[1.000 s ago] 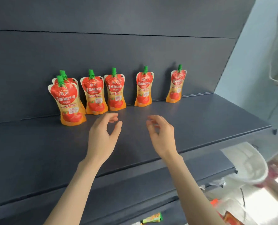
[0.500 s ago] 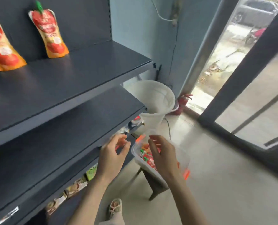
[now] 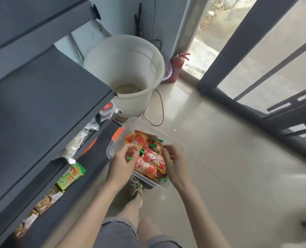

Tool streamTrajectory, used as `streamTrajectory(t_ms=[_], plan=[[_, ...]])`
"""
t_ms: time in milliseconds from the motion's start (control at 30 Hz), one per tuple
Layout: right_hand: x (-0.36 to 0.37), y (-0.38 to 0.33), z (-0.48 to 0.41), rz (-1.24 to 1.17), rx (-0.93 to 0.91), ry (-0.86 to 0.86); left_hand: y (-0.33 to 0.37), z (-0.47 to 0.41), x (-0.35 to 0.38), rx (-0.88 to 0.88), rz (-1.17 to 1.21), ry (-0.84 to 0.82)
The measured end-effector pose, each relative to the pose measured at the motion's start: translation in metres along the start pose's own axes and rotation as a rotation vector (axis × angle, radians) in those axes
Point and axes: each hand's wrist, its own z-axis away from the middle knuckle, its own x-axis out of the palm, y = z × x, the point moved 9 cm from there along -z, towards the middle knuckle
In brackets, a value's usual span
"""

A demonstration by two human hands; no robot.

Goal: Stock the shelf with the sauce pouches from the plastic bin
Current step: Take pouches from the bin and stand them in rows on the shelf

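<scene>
Head view, looking down beside a dark grey shelf unit (image 3: 41, 104). A clear plastic bin (image 3: 130, 123) with an orange latch (image 3: 118, 134) on its near-shelf end sits just off the shelf edge, above the tiled floor (image 3: 220, 158). It holds a loose heap of sauce pouches (image 3: 149, 162), red and orange with green caps, lying flat and overlapping. Both hands are in the bin. The left hand (image 3: 120, 164) has its fingers curled at the left side of the heap, and one green cap (image 3: 128, 158) shows against it; whether a pouch is gripped cannot be told. The right hand (image 3: 175, 164) has its fingers bent down over the right side of the heap, grip likewise unclear. Beyond the bin stands a white bucket (image 3: 123, 68), with a red fire extinguisher (image 3: 177, 67) just behind it. A green snack packet (image 3: 71, 175) lies on a lower shelf
</scene>
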Motion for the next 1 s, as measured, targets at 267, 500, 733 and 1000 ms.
streamTrajectory(t_ms=[267,500,733,1000], plan=[[0.061,0.094,-0.085,0.029,0.226,-0.186,-0.109,-0.070,0.072,-0.390,0.047,0.010],[0.136,0.191,-0.129,0.158,0.365,-0.409,-0.213,-0.088,0.145,-0.805,0.131,0.161],[0.187,0.270,-0.149,0.284,0.382,-0.670,-0.284,-0.064,0.218,-1.157,0.234,0.358],[0.208,0.326,-0.152,0.346,0.410,-0.746,-0.304,-0.061,0.246,-1.192,0.292,0.609]])
